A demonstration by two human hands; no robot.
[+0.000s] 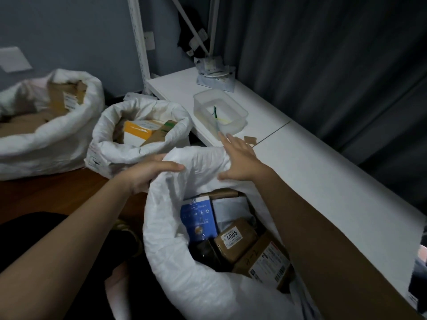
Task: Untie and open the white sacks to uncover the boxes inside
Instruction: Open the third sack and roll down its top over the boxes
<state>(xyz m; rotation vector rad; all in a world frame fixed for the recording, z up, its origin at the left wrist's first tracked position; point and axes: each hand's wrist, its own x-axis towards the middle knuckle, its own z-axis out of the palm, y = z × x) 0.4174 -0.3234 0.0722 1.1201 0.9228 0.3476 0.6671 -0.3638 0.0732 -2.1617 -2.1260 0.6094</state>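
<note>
Three white sacks stand open on the floor. The nearest sack [175, 269] shows a blue box [198, 218], a brown parcel marked 4005 [234, 239] and a labelled cardboard box [265, 262] inside. My left hand [147, 173] grips the far left part of its rolled rim, thumb on top. My right hand [239, 159] lies with straight fingers on the far right of that rim. Behind it, the middle sack [129, 146] holds a yellow and white box [138, 132]. At far left, the third sack [41, 144] holds brown cardboard boxes [62, 98].
A white table [312, 172] runs along the right side, carrying a clear plastic tub [233, 125] with cable ties inside and a small cardboard scrap [250, 140]. A dark curtain hangs behind the table. White shelf posts stand at the back. The floor is brown wood [57, 195].
</note>
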